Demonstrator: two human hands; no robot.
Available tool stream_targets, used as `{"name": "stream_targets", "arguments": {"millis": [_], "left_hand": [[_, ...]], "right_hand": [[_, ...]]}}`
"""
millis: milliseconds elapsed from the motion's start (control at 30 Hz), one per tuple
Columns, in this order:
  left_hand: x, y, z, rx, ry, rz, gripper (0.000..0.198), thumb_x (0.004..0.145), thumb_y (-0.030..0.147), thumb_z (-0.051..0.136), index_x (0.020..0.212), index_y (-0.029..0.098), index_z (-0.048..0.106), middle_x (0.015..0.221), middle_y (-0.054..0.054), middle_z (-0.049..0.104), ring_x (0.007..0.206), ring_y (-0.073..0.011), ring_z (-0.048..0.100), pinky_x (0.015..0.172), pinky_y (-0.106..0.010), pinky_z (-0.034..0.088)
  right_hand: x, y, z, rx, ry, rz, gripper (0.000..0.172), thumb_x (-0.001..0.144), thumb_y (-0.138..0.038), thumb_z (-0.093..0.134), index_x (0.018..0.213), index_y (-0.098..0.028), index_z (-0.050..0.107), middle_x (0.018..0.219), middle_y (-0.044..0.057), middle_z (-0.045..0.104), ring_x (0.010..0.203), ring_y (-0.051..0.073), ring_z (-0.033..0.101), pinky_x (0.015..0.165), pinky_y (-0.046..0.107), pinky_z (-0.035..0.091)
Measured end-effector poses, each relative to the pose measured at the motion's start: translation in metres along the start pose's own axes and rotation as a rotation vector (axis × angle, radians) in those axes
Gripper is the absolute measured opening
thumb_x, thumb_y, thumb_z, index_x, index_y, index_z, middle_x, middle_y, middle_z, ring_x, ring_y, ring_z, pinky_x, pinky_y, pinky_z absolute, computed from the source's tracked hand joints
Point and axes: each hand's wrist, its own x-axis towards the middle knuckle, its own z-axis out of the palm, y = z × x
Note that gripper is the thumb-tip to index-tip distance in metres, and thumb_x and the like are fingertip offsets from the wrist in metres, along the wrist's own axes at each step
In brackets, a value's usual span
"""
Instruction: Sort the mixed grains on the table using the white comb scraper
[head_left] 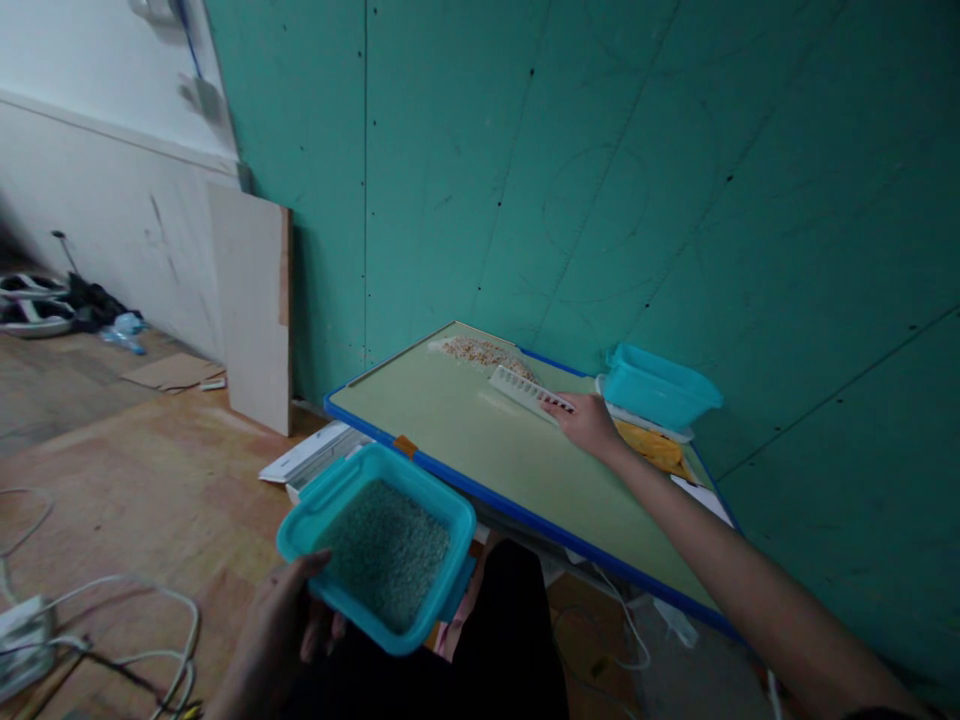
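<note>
My left hand [281, 625] grips the near corner of a turquoise plastic box [330, 495] filled with small grey-green grains, held off the table over my lap. My right hand [589, 422] reaches across the green table [480, 440] and closes on the near end of a white slotted tray [525, 388]. A heap of pale beige grains [480, 350] lies on the table just beyond the far end of that tray.
A second turquoise box [660, 385] stands at the table's far right on a white lid, with a yellow cloth [652, 445] in front of it. A wooden board [255, 310] leans on the green wall. Cables and a power strip [22, 635] lie on the floor to the left.
</note>
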Motion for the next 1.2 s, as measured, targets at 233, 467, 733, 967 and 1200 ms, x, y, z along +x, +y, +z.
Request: {"name": "stream_targets", "arguments": {"millis": [233,467,733,967,1200], "left_hand": [[-0.001,-0.001,-0.003,-0.016,-0.04,0.009,0.075,0.096,0.057,0.06,0.027,0.028,0.054,0.028,-0.006,0.049,0.031,-0.0153,0.049,0.048,-0.03,0.049],[0.0,0.0,-0.003,-0.001,-0.013,0.011,0.075,0.098,0.053,0.057,0.027,0.027,0.054,0.028,-0.007,0.05,0.03,-0.0153,0.05,0.049,-0.03,0.05],[-0.003,0.002,0.001,0.024,-0.002,0.048,0.076,0.096,0.058,0.058,0.026,0.028,0.052,0.027,-0.007,0.047,0.03,-0.0165,0.051,0.045,-0.031,0.046],[-0.005,-0.002,0.001,0.018,-0.037,0.057,0.077,0.095,0.059,0.057,0.024,0.029,0.051,0.027,-0.006,0.044,0.031,-0.0155,0.05,0.048,-0.031,0.047],[-0.007,-0.002,0.007,0.043,-0.022,-0.013,0.077,0.092,0.061,0.057,0.023,0.025,0.053,0.027,-0.011,0.047,0.024,-0.0126,0.042,0.04,-0.029,0.039]], "right_hand": [[0.027,0.013,0.006,-0.096,0.001,0.037,0.024,0.098,-0.033,0.07,0.101,-0.021,0.09,0.092,0.01,0.087,0.08,0.023,0.078,0.064,0.026,0.042],[0.031,0.005,0.012,-0.096,-0.021,0.01,0.026,0.099,-0.031,0.07,0.11,-0.021,0.091,0.097,0.011,0.088,0.082,0.023,0.079,0.065,0.027,0.042],[0.018,0.004,0.016,0.004,-0.022,-0.027,0.023,0.097,-0.028,0.071,0.107,-0.022,0.091,0.096,0.009,0.088,0.084,0.025,0.081,0.065,0.026,0.046],[0.007,-0.012,0.012,0.047,-0.04,-0.055,0.023,0.095,-0.023,0.073,0.107,-0.028,0.091,0.106,0.006,0.088,0.092,0.026,0.084,0.071,0.026,0.054],[-0.01,-0.037,0.008,0.087,-0.081,-0.096,0.024,0.095,-0.021,0.074,0.112,-0.027,0.091,0.11,0.008,0.086,0.095,0.028,0.085,0.074,0.028,0.057]]}}
